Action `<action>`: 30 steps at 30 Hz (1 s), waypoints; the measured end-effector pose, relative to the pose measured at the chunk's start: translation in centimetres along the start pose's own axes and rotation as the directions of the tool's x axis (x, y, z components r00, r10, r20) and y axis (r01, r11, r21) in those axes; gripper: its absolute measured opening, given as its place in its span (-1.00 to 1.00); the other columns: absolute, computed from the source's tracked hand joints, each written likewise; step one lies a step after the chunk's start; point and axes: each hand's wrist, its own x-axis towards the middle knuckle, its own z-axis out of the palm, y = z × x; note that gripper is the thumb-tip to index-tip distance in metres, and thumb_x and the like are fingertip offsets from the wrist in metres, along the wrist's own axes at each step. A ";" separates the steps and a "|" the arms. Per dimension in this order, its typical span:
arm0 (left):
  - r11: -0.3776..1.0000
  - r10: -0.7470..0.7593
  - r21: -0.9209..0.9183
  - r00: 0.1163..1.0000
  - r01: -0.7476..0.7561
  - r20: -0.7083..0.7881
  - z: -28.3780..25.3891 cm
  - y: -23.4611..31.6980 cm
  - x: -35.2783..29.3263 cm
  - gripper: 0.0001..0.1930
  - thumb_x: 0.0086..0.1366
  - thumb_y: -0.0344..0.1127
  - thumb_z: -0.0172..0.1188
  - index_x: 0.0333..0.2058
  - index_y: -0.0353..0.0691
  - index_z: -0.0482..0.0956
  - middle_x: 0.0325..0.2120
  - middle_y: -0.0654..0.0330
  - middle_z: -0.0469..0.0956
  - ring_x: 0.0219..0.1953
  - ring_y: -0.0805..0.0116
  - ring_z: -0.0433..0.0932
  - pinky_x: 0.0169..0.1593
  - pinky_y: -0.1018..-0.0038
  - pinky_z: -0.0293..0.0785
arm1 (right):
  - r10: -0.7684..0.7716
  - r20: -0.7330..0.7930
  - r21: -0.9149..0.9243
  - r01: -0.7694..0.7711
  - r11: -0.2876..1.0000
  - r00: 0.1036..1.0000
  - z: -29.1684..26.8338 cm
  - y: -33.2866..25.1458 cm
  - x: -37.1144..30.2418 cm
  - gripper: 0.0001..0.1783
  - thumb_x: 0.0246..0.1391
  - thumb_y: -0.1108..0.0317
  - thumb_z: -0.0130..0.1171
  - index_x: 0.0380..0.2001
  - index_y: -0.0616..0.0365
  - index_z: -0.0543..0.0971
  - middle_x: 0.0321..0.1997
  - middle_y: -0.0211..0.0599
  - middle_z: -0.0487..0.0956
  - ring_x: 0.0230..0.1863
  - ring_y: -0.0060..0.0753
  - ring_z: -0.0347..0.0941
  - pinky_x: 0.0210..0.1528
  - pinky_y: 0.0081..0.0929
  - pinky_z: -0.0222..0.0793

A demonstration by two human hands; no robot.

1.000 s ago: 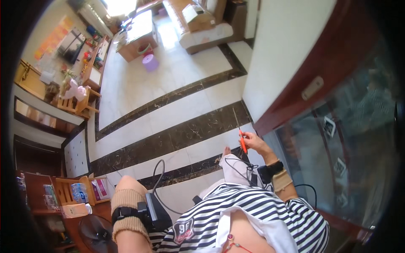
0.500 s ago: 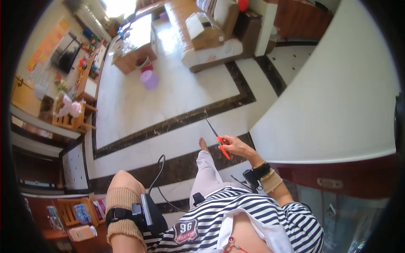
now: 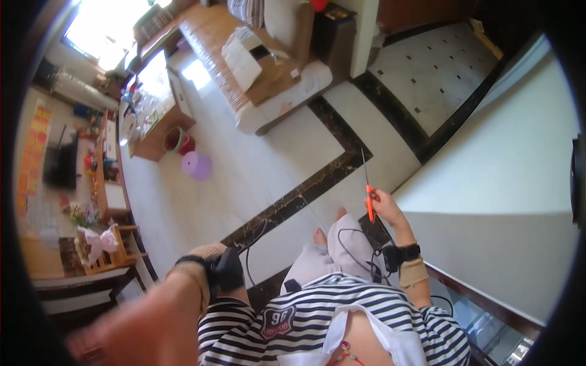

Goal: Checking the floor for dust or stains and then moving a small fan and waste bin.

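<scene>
Right hand (image 3: 387, 207): I see it closed around the orange handles of a pair of scissors (image 3: 370, 204).
Scissors: held out above the pale floor (image 3: 262, 161), tips pointing away from the body toward the dark floor border (image 3: 278, 210), left of the white panel (image 3: 488, 165).
Left hand (image 3: 116, 329): blurred at lower left; I can't tell its grip.
Purple tub (image 3: 197, 166): on the floor, well apart from both hands.

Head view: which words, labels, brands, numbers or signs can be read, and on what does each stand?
Dark shield-shaped badge on the black-and-white striped shirt: a number and lettering, not copied here.
Orange paper wall sheets: too small to read.
Nothing else is readable.
</scene>
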 end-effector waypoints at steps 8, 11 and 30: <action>0.475 -0.856 0.690 0.106 0.545 0.506 0.5 -20.2 -48.1 -0.88 0.18 -0.42 0.09 -0.30 -0.23 0.55 -0.37 0.06 0.54 -0.34 0.13 0.54 -0.23 0.35 0.43 | 0.325 -0.035 0.130 -0.318 0.939 0.945 -1.5 5.0 14.1 -0.78 0.12 0.34 0.06 -0.24 0.27 0.45 -0.53 -0.34 0.51 -0.59 -0.53 0.46 -0.63 -0.58 0.32; 0.467 -0.804 0.828 -0.239 0.311 0.544 -8.0 -20.9 -62.8 -0.83 0.09 -0.46 0.09 -0.29 -0.28 0.44 -0.41 -0.04 0.41 -0.36 -0.04 0.44 -0.32 0.21 0.40 | 0.392 0.024 0.182 -0.390 0.903 0.920 -1.1 6.4 21.3 -0.78 0.12 0.31 0.04 -0.25 0.26 0.46 -0.53 -0.34 0.51 -0.62 -0.55 0.43 -0.65 -0.56 0.30; 0.224 -0.549 0.971 -0.834 -0.085 0.054 -34.4 -7.4 -101.3 -0.25 0.01 -0.43 0.06 0.20 -0.48 -0.02 -0.02 -0.30 0.20 0.00 -0.20 0.28 0.05 0.13 0.31 | 0.469 -0.311 -0.686 -0.537 0.492 0.827 10.2 18.5 37.4 -0.43 -0.08 0.37 0.12 0.07 0.21 0.29 -0.06 -0.03 0.47 -0.04 0.01 0.40 -0.05 -0.18 0.34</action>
